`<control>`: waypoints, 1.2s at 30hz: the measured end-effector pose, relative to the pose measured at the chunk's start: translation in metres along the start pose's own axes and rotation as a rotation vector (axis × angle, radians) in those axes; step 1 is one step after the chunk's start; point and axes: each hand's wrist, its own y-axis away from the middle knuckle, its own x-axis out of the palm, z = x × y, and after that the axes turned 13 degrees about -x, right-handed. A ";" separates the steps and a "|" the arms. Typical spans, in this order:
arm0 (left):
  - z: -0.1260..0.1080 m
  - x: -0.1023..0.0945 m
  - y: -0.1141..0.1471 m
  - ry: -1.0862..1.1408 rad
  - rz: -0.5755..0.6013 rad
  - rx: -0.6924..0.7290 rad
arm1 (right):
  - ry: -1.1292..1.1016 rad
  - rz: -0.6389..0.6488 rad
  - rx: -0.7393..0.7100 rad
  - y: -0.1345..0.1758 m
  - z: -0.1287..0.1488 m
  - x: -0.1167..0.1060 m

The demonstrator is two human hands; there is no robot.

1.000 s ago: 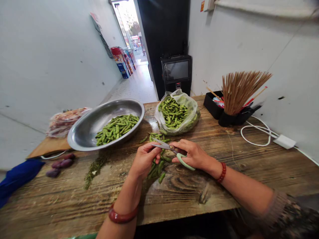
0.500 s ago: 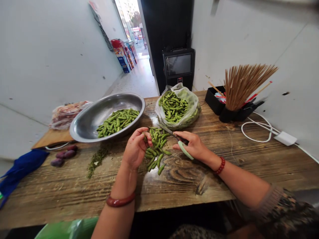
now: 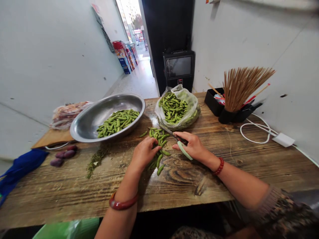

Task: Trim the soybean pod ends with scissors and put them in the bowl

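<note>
My left hand (image 3: 146, 152) lies palm down over the loose pile of green edamame pods (image 3: 159, 161), its fingers and thumb drawn together among them. Whatever is between those fingertips is hidden. In my right hand (image 3: 194, 146) is a pair of scissors (image 3: 184, 151) with pale green handles, the dark blades pointing up and left towards the top of the pile. Behind the blades stands a clear plastic bag (image 3: 193, 108) full of pods. A wide steel bowl (image 3: 86, 118), tilted, holds more pods on its right side. One single pod (image 3: 143, 133) lies left of the pile.
Plant trimmings (image 3: 96, 162) and several purple-red round items (image 3: 63, 155) lie left on the wooden table (image 3: 99, 196). A blue cloth (image 3: 22, 167) hangs at the left edge. Right stand wooden skewers (image 3: 239, 89) in a black holder (image 3: 226, 115) and a white adapter (image 3: 283, 138) with cable.
My left hand has turned palm down and come down right onto the pile. A single pod now lies left of the pile. My right hand with the scissors stays almost still.
</note>
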 end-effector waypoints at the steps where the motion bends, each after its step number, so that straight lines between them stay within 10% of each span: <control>1: 0.001 0.001 -0.001 0.002 0.005 -0.002 | -0.001 0.003 -0.001 0.000 0.000 0.000; 8: -0.001 -0.004 -0.004 0.394 0.021 -0.065 | -0.005 0.010 -0.009 0.001 -0.002 0.002; 16: -0.018 -0.018 0.007 1.144 0.303 -0.253 | -0.049 0.121 -0.008 0.000 0.006 0.001; 36: -0.028 -0.008 0.010 1.073 0.327 -0.197 | 0.045 0.254 -0.125 0.001 0.015 -0.001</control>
